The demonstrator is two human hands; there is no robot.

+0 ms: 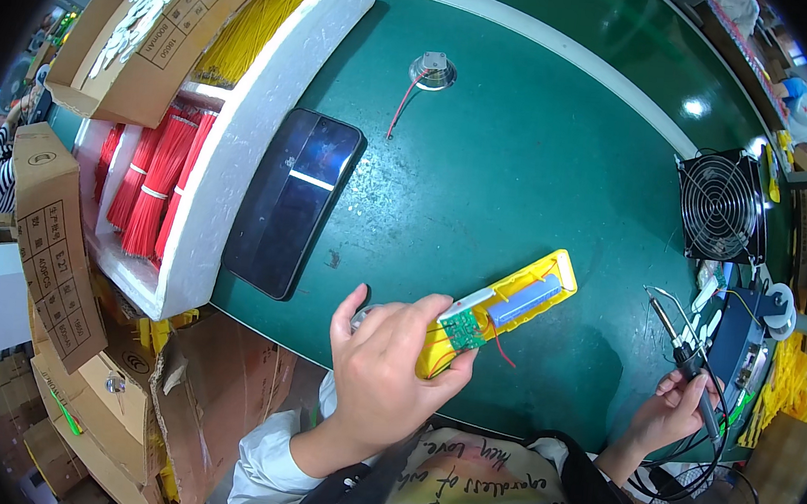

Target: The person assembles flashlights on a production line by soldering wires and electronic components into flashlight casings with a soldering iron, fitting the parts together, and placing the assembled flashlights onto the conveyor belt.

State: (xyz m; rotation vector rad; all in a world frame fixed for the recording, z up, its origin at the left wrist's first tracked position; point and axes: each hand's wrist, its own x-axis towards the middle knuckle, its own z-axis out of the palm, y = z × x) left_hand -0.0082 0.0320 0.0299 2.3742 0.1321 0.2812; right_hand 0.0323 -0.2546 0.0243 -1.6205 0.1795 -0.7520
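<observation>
Hands: left hand (392, 364) partly curled, thumb and fingers pinching the near end of a yellow casing (560, 268) above the counter (524, 186). Blue cylindrical cell (526, 299) lies in the casing; green circuit board (461, 330) sits beside the fingertips. Right hand (674, 400) closed around a soldering iron (689, 360), its tip well apart from the board.

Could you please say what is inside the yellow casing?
Inside the yellow casing are a blue cylinder and a green circuit board; what lies beneath them or the left hand is hidden.
</observation>
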